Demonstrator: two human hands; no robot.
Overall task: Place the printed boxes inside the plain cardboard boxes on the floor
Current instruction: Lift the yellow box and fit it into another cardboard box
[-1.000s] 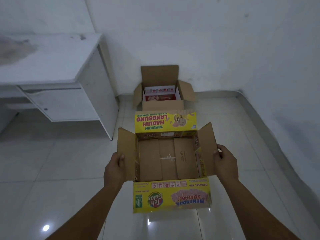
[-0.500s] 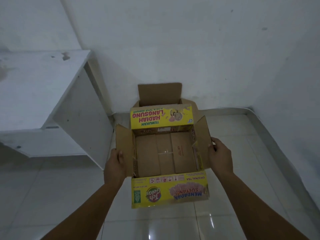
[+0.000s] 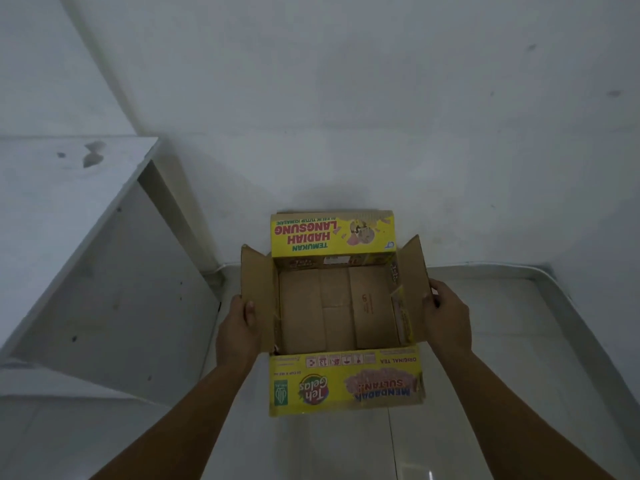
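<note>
**Both hands carry the open printed box above the floor**

Our left hand (image 3: 239, 327) grips the left side flap of the printed box (image 3: 341, 311), thumb lying on the flap's inner face and fingers hidden behind it. Our right hand (image 3: 445, 311) clasps the right side flap the same way, fingers curled round its outer edge. Between our hands the yellow box is held with its top open, all four flaps spread outward, and its brown inside bare down to the taped bottom panels. We read its yellow printing upside down: "Teh Gelas" on the near flap, "Hadiah Langsung" on the far one. Below the box lies the glossy white tiled floor (image 3: 485, 375), and the box sits close to the corner where the white walls (image 3: 346, 98) meet. To our left stands a white bench (image 3: 69, 209), its top marked with a few dark stains, its side panel just beside our left forearm.
</note>
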